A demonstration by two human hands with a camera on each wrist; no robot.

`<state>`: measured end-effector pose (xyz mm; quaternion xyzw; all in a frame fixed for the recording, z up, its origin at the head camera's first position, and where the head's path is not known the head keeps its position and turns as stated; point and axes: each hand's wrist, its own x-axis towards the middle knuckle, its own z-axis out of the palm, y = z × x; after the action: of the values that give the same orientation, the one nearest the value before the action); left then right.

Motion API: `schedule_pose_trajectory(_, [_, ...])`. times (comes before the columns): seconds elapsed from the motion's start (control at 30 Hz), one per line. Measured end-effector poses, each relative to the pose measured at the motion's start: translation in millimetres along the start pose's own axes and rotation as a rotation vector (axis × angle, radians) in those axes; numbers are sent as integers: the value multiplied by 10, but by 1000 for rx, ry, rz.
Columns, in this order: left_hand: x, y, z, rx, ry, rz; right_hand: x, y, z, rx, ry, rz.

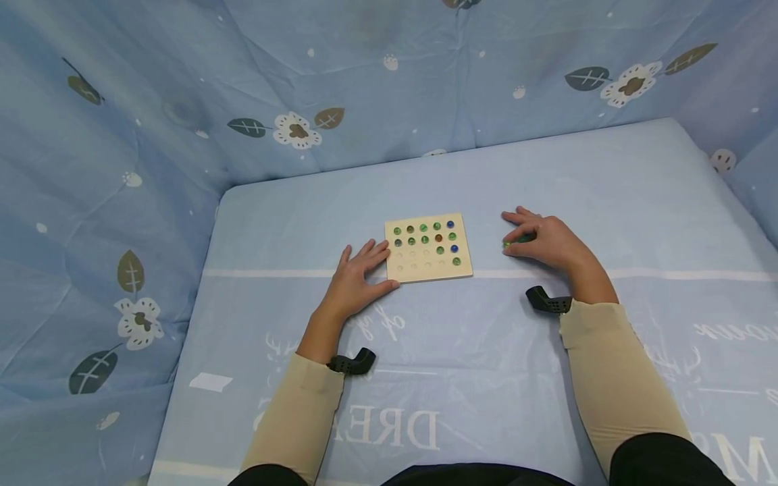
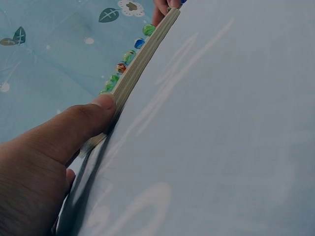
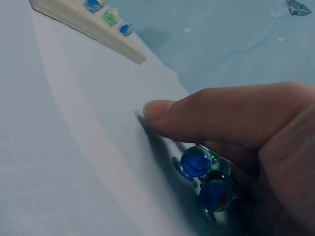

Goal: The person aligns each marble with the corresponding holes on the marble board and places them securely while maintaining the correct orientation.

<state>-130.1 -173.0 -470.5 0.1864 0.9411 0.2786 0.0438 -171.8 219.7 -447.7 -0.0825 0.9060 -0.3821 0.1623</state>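
A pale wooden board [image 1: 428, 267] with rows of round hollows lies flat on the table; glass marbles [image 1: 423, 227] fill its two far rows and several hollows at the right. My left hand [image 1: 358, 283] rests at the board's left side, fingertips along that edge and thumb [image 2: 104, 102] against the near edge. To the right of the board, my right hand [image 1: 550, 241] pinches a green marble [image 1: 506, 244] between thumb and index finger; in the right wrist view the thumb hides it. Loose blue and green marbles [image 3: 196, 161] lie on the table beneath that hand.
A light blue cloth with white print covers the table [image 1: 486, 378]. Patterned fabric [image 1: 389, 88] rises behind it and at the left. A white patch [image 1: 210, 382] lies at the left front. Each wrist wears a black camera mount [image 1: 548, 300].
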Motion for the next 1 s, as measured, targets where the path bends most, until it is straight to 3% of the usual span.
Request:
schedule_pose_trajectory(0.27, [1,-11,13,-2,6,5,12,-92,63,23,13,-49])
schedule_pose_trajectory(0.57, [-1,-21,15,3,9,8,13,-356,185,-51,71,-119])
schedule_pose_trajectory(1.0, [-3,-3,-10,-3,14,23,50,-684,612,-20,94,-364])
